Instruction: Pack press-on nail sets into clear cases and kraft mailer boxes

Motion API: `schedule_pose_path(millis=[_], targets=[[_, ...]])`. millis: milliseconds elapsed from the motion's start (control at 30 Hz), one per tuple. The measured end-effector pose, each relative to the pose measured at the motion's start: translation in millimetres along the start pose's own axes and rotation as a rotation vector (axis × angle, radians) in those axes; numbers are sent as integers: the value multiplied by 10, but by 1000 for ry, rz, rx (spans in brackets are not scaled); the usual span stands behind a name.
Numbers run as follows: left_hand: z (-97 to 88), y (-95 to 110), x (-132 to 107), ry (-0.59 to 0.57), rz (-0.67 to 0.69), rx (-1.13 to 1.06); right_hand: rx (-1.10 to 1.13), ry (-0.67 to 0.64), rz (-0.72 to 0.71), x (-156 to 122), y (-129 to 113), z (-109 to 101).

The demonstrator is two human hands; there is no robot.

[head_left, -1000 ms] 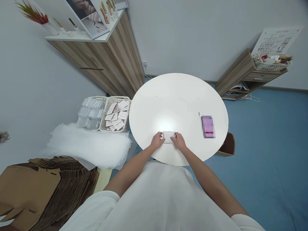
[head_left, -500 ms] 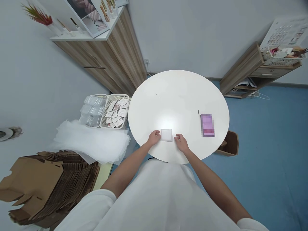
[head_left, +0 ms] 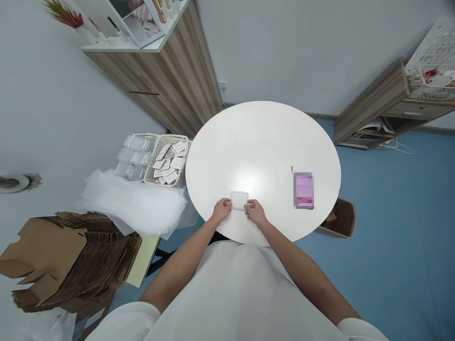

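A small, flat white rectangular packet [head_left: 239,200] lies on the white round table [head_left: 263,137] near its front edge. It looks wrapped in thin translucent white sheet; what is inside cannot be made out. My left hand [head_left: 222,210] has its curled fingers closed at the packet's left edge. At the lower right corner, my right hand [head_left: 255,212] pinches the packet between thumb and fingers, covering that corner.
A blurred-out pink-purple phone-like rectangle [head_left: 304,191] lies on the table's right. To the left are a basket of cards [head_left: 168,161], clear plastic boxes [head_left: 135,156], white foam sheets [head_left: 133,199] and flattened cardboard boxes [head_left: 46,251]. An open carton [head_left: 343,219] stands on the floor.
Both hands have come in against the packet; my right hand, apart from it before, now grips its right corner. The packet's loose right edge looks tucked in. The view has shifted slightly.
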State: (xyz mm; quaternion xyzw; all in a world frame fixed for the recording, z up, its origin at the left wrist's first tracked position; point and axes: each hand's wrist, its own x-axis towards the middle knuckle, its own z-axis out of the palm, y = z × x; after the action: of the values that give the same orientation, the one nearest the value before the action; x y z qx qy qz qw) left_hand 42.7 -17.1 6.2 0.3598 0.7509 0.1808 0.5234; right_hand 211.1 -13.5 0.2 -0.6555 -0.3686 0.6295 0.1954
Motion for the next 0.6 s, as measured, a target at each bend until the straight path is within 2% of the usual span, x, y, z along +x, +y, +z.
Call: schedule_pose_path(millis=[167,333,433,600], targets=[[-10,-80,73,-14,17,-79,-200,86,-104,113,18,-13],[-122,-131,163,30,155,-69,-321,160,-131,172,-99,99],[-322,-103,262,61,209,-68,-339,172,-135,279,-258,293],[-795,-54,549,59,241,-73,-279,173,-161,585,-618,758]])
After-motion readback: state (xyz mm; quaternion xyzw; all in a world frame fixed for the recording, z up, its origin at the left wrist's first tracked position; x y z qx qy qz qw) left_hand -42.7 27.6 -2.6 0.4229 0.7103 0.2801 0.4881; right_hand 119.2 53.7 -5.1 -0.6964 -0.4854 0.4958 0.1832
